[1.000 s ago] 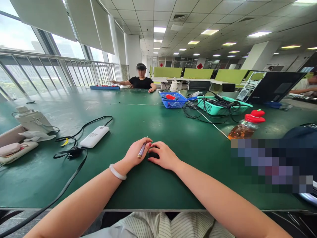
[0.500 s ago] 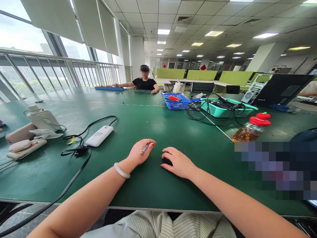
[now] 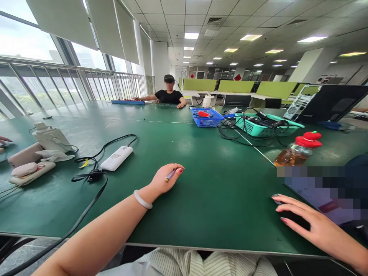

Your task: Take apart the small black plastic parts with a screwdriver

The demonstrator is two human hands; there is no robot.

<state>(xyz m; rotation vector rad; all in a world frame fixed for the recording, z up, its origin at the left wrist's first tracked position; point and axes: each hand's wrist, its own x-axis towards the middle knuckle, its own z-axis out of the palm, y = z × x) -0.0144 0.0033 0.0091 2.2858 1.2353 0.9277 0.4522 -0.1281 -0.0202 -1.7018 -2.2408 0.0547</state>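
Observation:
My left hand [image 3: 163, 179] rests on the green table [image 3: 207, 191], its fingers curled around a pen-like stick [image 3: 170, 175] with a purplish body and a tan end. A pale bangle [image 3: 143, 199] circles that wrist. Far to the right, my right hand [image 3: 313, 220] lies low over the tabletop with its fingers curved. A small dark thing [image 3: 277, 200] shows by its fingertips, and the space between thumb and fingers looks black. What this hand covers is partly hidden. Just beyond it lies a blurred-out flat purplish thing [image 3: 310, 195].
A red-capped bottle [image 3: 294, 151] stands at right, behind it a green basket [image 3: 264, 124] of cables and a blue basket [image 3: 207, 119]. At left are a white power bank [image 3: 117, 158], black cables and a pale bottle [image 3: 51, 137]. Another person [image 3: 169, 94] sits opposite.
My right hand has moved from beside the left hand to the far right, near the flat purplish thing. The left hand stays in place with the stick.

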